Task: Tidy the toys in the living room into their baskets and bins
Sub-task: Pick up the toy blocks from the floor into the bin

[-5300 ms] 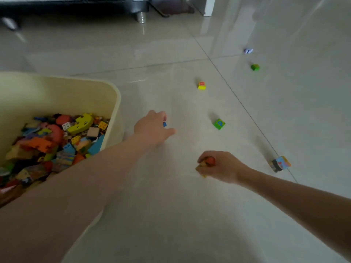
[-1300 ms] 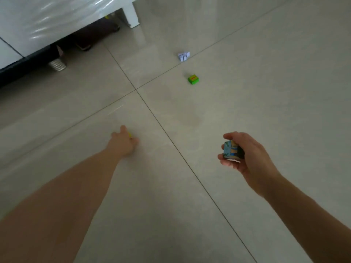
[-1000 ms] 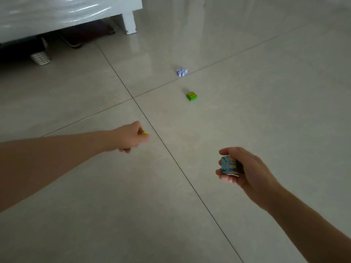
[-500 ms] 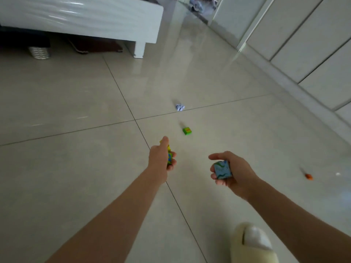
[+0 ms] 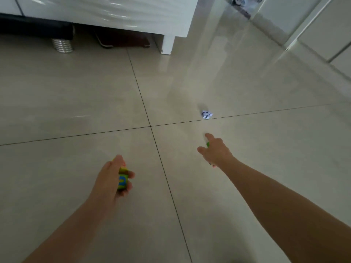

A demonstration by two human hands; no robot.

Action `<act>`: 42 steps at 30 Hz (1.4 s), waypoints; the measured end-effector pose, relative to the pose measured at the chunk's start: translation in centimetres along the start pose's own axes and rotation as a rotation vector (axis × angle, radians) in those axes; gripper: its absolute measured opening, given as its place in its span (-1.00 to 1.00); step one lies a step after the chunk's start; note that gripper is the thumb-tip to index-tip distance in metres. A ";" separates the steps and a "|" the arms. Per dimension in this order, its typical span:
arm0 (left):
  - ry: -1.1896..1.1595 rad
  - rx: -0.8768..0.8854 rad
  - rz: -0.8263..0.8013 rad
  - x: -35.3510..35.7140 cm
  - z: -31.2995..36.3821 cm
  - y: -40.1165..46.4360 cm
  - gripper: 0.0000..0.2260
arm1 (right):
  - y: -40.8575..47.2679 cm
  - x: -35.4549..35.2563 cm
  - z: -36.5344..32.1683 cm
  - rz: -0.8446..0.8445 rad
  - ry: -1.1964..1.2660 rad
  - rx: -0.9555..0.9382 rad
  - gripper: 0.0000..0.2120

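Yellow and green toy blocks [image 5: 122, 180] are gripped in the curled left hand [image 5: 112, 179] above the tiled floor [image 5: 76, 103]. A green block [image 5: 208, 144] is touched by the outstretched right hand [image 5: 214, 151]; its grip cannot be told. A white toy [image 5: 206, 114] lies beyond.

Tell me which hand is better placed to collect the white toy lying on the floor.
Right. The right hand reaches forward, close to the white toy. The left hand is farther back, its fingers gripping colourful blocks.
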State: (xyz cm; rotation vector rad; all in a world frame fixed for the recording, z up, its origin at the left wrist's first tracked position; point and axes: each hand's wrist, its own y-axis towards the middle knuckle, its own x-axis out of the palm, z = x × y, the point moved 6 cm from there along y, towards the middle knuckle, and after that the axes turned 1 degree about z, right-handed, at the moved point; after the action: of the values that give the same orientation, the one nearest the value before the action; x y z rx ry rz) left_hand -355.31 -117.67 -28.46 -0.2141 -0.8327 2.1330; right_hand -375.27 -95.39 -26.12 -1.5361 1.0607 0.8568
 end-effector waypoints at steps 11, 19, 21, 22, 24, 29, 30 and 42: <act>0.129 0.115 0.233 -6.8 3.7 -4.0 -0.77 | 4.3 1.3 1.0 0.031 -0.111 0.027 -0.76; 0.050 0.139 0.283 -10.6 5.2 -8.5 -0.78 | -8.1 4.6 -13.5 -0.526 0.498 -0.363 -0.93; 0.025 0.157 0.317 -12.5 5.8 -9.7 -0.78 | -13.1 4.8 -19.0 -0.639 0.550 -0.487 -0.89; 0.003 0.172 0.352 -14.1 6.2 -10.7 -0.78 | -15.9 4.8 -21.8 -0.684 0.546 -0.555 -0.88; -0.058 0.214 0.413 -16.9 7.1 -12.5 -0.77 | -20.9 4.3 -26.6 -0.774 0.551 -0.664 -0.87; -0.322 0.401 0.730 -26.3 8.4 -19.7 -0.83 | -33.8 4.2 -36.5 -1.037 0.649 -0.831 -0.84; -0.359 0.432 0.818 -28.0 8.4 -20.9 -0.83 | -35.7 4.7 -37.4 -1.088 0.674 -0.815 -0.83; -0.751 -0.049 1.012 -39.1 -1.9 -26.6 -0.89 | -47.1 16.0 -39.4 -1.251 0.494 -0.630 -0.93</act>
State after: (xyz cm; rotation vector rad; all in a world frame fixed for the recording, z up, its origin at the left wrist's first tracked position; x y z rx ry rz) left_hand -312.08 -134.09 -18.12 0.2254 -1.3963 3.2238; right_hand -325.58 -133.55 -16.19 -2.5248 -0.0663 -0.1293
